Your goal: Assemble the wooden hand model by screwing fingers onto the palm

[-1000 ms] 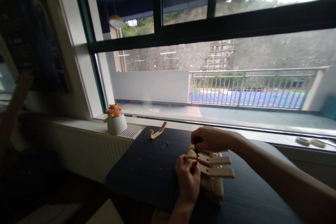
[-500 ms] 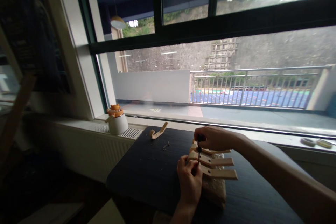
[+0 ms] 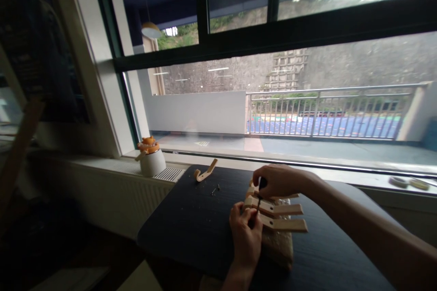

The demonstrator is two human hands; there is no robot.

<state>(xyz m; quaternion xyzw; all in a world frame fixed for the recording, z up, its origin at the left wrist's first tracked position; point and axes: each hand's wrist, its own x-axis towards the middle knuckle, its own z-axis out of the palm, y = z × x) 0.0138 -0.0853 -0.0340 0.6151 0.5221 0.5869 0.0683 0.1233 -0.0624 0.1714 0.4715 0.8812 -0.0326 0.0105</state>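
Note:
My right hand [image 3: 276,179] is closed round the dark handle of a screwdriver [image 3: 262,184], whose thin shaft points down at a wooden hook. Below it my left hand [image 3: 246,229] is closed, thumb and fingers pressed at the curled end of the nearest wooden hook [image 3: 288,224] by the shaft's tip. Beside that lies another pale wooden hook [image 3: 285,209], with a dark hole in it; a further one is partly hidden behind my right hand. The hooks sit across a rough, light-brown block [image 3: 278,248]. What exactly the left fingertips pinch is hidden.
On the dark table [image 3: 180,218] lie a loose wooden hook [image 3: 205,172] and a few small screws [image 3: 215,190]. A white pot with an orange top [image 3: 151,160] stands on the radiator ledge at left. Rolls of tape [image 3: 398,182] rest on the windowsill at right.
The view has shifted slightly. My right hand has turned a little on the screwdriver handle, and the shaft leans more. My left hand stays at the same hook.

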